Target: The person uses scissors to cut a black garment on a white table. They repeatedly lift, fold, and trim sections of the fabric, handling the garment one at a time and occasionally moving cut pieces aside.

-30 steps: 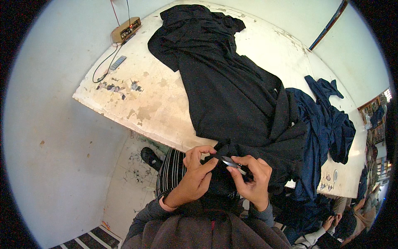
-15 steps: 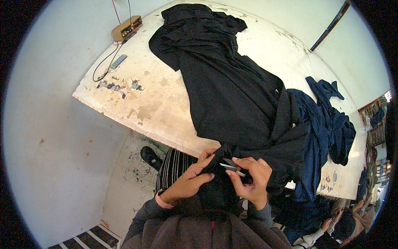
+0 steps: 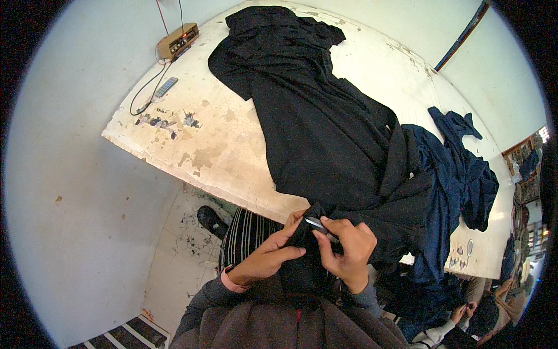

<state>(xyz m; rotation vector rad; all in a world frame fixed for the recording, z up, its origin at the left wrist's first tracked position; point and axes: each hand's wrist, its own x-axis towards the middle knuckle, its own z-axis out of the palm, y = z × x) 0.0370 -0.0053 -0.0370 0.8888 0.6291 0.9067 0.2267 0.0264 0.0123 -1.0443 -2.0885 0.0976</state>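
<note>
A long black garment [image 3: 331, 145] lies spread over the table, its near end hanging over the front edge toward me. My left hand [image 3: 264, 256] grips a bunched fold of this black fabric, with the thumb on the near side. In my right hand [image 3: 351, 247], thumb and fingers pinch a small pair of thread snips [image 3: 314, 223] with pale, shiny blades. The blades lie against the fold beside my left fingertips; the dark cloth hides where their tips end. Most of the snips' handle is covered by my right fingers.
The worn, cream-coloured table [image 3: 226, 151] carries a dark blue garment [image 3: 433, 163] on the right. A remote control [image 3: 167, 87] and a wooden box with a red light and cables [image 3: 178, 41] are far left. At the lower right, another person's hands [image 3: 462, 312] show.
My right hand has shifted slightly left with the snips, bringing the blades closer against the fold. The blades looked spread apart before. My left hand stays nearly in place on the fabric.
</note>
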